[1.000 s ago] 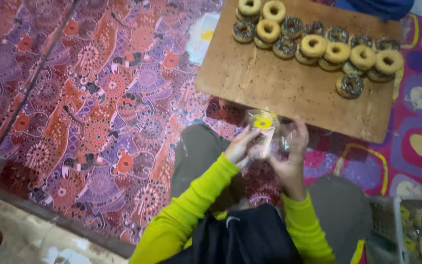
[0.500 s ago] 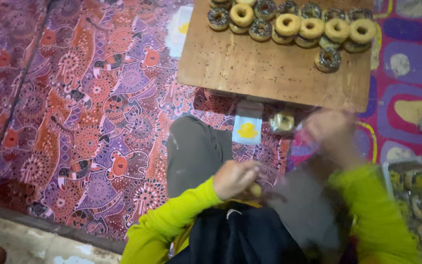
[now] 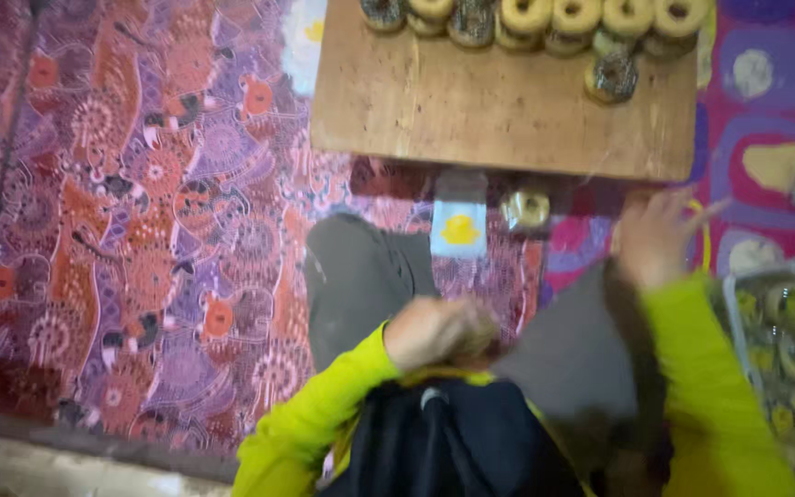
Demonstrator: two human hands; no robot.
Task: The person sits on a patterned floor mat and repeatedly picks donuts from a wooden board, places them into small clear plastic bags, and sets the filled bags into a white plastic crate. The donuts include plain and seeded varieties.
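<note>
My left hand looks clenched, my blurred right hand unreadable; reaching out, its sleeve could knock the wrapped donut

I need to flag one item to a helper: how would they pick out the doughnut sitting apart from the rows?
Start at the low wooden board on the patterned carpet. Rows of ring doughnuts line its far edge. Just in front of them, toward the right, one dark sprinkled ring doughnut sits alone, the only one out of line.
</note>
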